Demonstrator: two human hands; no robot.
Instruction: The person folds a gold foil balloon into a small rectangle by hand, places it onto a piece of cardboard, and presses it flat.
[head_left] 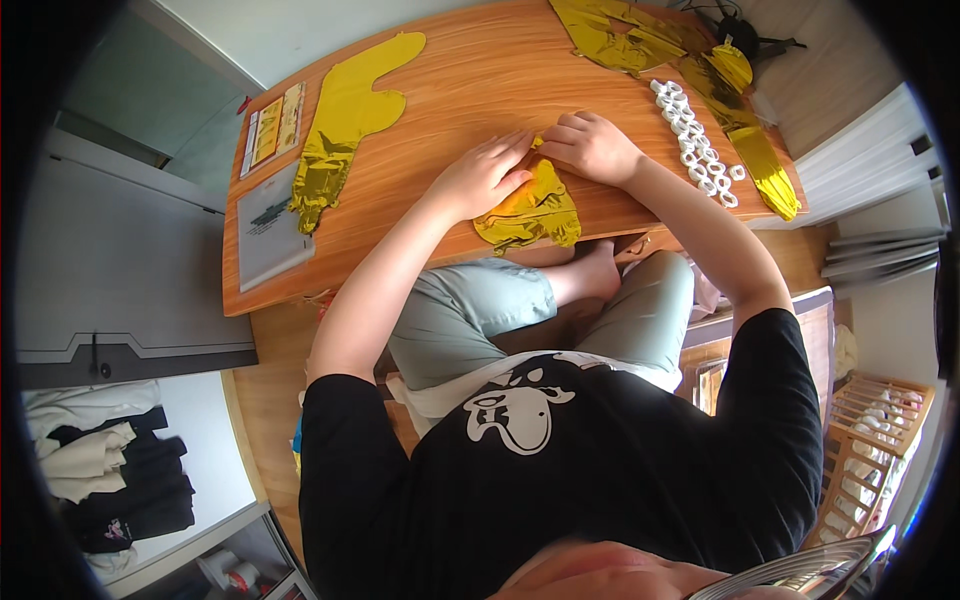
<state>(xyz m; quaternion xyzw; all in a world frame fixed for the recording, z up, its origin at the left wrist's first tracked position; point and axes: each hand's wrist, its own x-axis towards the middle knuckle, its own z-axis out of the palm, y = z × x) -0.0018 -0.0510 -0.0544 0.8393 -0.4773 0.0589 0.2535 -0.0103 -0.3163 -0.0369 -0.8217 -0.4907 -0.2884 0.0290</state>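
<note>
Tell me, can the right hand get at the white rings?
Probably yes: only bare tabletop shows between the right hand and the white rings, though it seems busy at the gold foil piece.

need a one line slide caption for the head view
Left hand and right hand on a crumpled gold foil piece by the edge of a wooden table, white rings to the right.

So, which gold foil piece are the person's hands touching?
The crumpled foil piece at the near edge of the table, with the left hand and right hand on it; the left-side foil and right-side foils lie untouched.
</note>
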